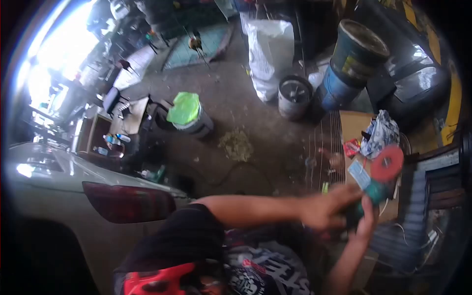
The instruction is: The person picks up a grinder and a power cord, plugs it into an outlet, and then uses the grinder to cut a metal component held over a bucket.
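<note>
A green power tool (375,192) with a round red disc (387,164) is at the right, over a cardboard-covered surface. My right hand (363,222) is wrapped round the tool's body from below, with the thumb upward. My left hand (328,207) reaches across from the left and touches the tool's near side; it is smeared by motion, and its fingers are hard to make out. A blue and white packet (359,174) lies on the cardboard beside the disc.
Behind the tool, a crumpled cloth (381,135) and a red packet (351,148) lie on cardboard (351,123). Stacked drums (359,51), a white sack (270,56) and a bucket with green plastic (194,118) stand ahead. A car's tail light (128,201) is at left.
</note>
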{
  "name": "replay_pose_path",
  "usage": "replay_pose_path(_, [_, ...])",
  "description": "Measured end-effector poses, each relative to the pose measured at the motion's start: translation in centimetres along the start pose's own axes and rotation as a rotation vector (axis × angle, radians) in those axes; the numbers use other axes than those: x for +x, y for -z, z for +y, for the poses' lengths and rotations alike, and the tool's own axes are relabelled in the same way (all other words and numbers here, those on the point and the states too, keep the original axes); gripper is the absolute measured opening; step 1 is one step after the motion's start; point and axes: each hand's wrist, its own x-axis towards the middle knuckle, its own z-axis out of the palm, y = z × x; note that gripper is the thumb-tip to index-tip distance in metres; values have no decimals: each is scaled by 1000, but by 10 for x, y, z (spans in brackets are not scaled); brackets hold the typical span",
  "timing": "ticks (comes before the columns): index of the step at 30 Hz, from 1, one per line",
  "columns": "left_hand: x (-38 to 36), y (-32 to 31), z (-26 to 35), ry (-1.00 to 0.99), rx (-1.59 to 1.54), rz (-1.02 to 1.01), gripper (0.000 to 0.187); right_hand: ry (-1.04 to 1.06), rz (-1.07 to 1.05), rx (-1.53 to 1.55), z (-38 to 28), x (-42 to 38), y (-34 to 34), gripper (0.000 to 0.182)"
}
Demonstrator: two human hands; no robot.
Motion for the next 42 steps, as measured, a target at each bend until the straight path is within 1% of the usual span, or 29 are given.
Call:
replay_pose_path(1, [-16, 62, 22, 67, -42, -6, 84, -111, 87, 32, 20, 15, -20, 48])
replay_pose_path(2, [-40, 100, 29, 159, 82, 165, 74, -151, 65, 38, 23, 27, -52, 41])
replay_pose_path(3, [-63, 143, 23, 267, -14, 257, 67, -217, 33, 111, 34, 47, -77, 41])
replay_pose_path(4, [-89, 180, 22, 318, -38, 368, 61, -221, -61, 188, 38, 62, -108, 46])
replay_pose_path(5, [-119, 211, 18, 419, -126, 494, 52, -141, -64, 126, 32, 66, -152, 49])
replay_pose_path(6, [-146, 239, 17, 465, -215, 613, 44, -194, -68, 179, 32, 79, -182, 49])
replay_pose_path(7, [-169, 252, 8, 440, -180, 710, 37, -252, -74, 233, 30, 90, -195, 49])
replay_pose_path(9, [-198, 283, 13, 585, -53, 814, 34, -244, -138, 248, 24, 115, -242, 50])
replay_pose_path(12, [-200, 303, 35, 635, 228, 738, 33, -188, -185, 219, 15, 141, -296, 51])
replay_pose_path(14, [-182, 305, 55, 581, 274, 657, 36, -134, -200, 161, 10, 146, -328, 55])
replay_pose_path(15, [-173, 307, 55, 514, 285, 620, 47, -108, -220, 136, 12, 149, -341, 55])
replay_pose_path(16, [-165, 309, 61, 429, 320, 582, 63, -84, -244, 115, 13, 154, -353, 56])
replay_pose_path(17, [-155, 316, 67, 367, 443, 480, 80, -62, -274, 101, 17, 161, -365, 56])
replay_pose_path(18, [-144, 319, 70, 441, 354, 431, 89, -90, -260, 110, 24, 174, -371, 60])
replay_pose_path(19, [-139, 316, 54, 375, 402, 439, 98, -110, -286, 106, 32, 187, -375, 64])
replay_pose_path(20, [-130, 324, 58, 538, 405, 368, 105, -152, -333, 145, 39, 197, -382, 67])
replay_pose_path(21, [-126, 334, 52, 563, 436, 372, 109, -146, -328, 127, 38, 189, -398, 68])
replay_pose_path(22, [-126, 342, 37, 548, 482, 392, 111, -168, -324, 134, 46, 202, -403, 67])
replay_pose_path(23, [-127, 354, 22, 508, 540, 351, 112, -189, -351, 151, 50, 209, -410, 62])
replay_pose_path(25, [-125, 384, 6, 556, 528, 267, 113, -248, -466, 155, 62, 242, -420, 54])
replay_pose_path(27, [-122, 402, -19, 556, 483, 292, 112, -269, -498, 136, 74, 268, -439, 51])
replay_pose_path(30, [-120, 422, -60, 558, 398, 339, 113, -243, -384, 99, 98, 294, -465, 48])
replay_pose_path(31, [-119, 433, -69, 564, 360, 365, 113, -258, -391, 87, 104, 309, -476, 47])
replay_pose_path(34, [-113, 467, -83, 670, 353, 420, 112, -284, -395, 34, 122, 354, -511, 48])
replay_pose_path(37, [-118, 489, -109, 664, 326, 502, 112, -319, -431, -34, 141, 384, -542, 48])
replay_pose_path(39, [-121, 507, -121, 716, 320, 520, 113, -232, -398, -123, 151, 396, -568, 39])
replay_pose_path(42, [-124, 536, -124, 768, 297, 531, 114, -206, -450, -185, 157, 409, -599, 34])
